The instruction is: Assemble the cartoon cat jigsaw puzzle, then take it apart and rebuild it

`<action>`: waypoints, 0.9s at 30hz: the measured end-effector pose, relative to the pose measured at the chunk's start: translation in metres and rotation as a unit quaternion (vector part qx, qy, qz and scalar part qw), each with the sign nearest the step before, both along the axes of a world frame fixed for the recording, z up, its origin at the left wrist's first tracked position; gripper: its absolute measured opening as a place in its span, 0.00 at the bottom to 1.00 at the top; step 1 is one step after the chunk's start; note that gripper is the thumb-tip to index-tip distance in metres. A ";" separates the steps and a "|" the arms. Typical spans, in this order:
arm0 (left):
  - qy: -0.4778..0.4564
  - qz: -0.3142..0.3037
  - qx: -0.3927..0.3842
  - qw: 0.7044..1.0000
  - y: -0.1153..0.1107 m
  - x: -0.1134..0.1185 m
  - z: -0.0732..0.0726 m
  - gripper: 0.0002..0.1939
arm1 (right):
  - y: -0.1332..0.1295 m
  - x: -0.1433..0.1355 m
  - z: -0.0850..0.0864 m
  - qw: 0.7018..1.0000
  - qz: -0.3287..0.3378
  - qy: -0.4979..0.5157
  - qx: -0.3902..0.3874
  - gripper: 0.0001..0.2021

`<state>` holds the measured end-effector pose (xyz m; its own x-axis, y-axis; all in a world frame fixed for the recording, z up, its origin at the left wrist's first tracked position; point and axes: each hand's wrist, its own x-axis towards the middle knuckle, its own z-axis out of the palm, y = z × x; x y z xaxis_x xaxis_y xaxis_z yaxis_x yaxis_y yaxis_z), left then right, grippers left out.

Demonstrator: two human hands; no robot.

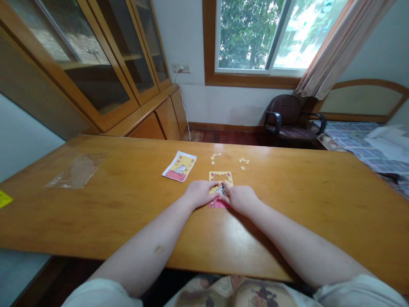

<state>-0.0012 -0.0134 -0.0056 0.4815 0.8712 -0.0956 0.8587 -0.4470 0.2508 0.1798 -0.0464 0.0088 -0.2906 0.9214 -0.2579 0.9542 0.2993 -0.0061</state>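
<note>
A small jigsaw puzzle [220, 204] lies on the desk in front of me, yellow above and pink below, with a white animal drawn in its middle. Near its top, a gap with a jagged edge breaks the picture. My left hand [201, 192] rests on the puzzle's left side, thumb and index finger apart and touching its surface. From the right, my right hand [242, 198] lies on it in the same way, fingertips at the animal. The hands cover both sides of the puzzle; their other fingers are mostly hidden.
Loose yellow puzzle pieces [213, 158] lie beyond the puzzle, and more loose pieces [243, 161] sit to their right. A picture sheet [180, 166] is at the left, with a clear plastic bag [76, 171] farther left. An armchair [286, 117] stands past the wooden desk [128, 213].
</note>
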 end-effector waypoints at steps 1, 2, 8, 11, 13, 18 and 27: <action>-0.001 0.000 -0.001 1.000 0.000 0.000 0.000 0.26 | 0.000 0.000 0.000 1.000 0.002 0.002 0.002 0.36; -0.002 0.001 -0.002 1.000 0.000 0.000 0.000 0.26 | 0.000 0.000 0.000 1.000 0.003 0.004 0.004 0.36; -0.032 0.013 -0.011 0.999 -0.001 -0.001 0.002 0.28 | 0.000 0.002 0.000 1.000 -0.022 0.005 0.015 0.36; -0.059 0.031 -0.012 0.998 0.000 -0.003 0.002 0.28 | 0.012 0.015 -0.001 0.996 -0.057 0.019 0.060 0.34; -0.068 0.042 -0.013 0.997 0.002 -0.005 0.001 0.27 | 0.025 0.030 -0.005 0.991 -0.061 0.030 0.118 0.32; -0.079 0.074 -0.002 0.994 0.007 -0.009 -0.003 0.27 | 0.057 0.065 -0.033 0.982 -0.068 0.061 0.165 0.33; -0.058 0.098 0.000 0.993 0.010 -0.010 -0.006 0.22 | 0.062 0.061 -0.051 0.973 -0.077 0.109 0.187 0.31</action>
<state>-0.0108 -0.0035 -0.0120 0.3095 0.9496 -0.0503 0.8950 -0.2730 0.3529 0.2412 0.0151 -0.0425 -0.1523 0.9758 0.1570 0.9760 0.1735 -0.1313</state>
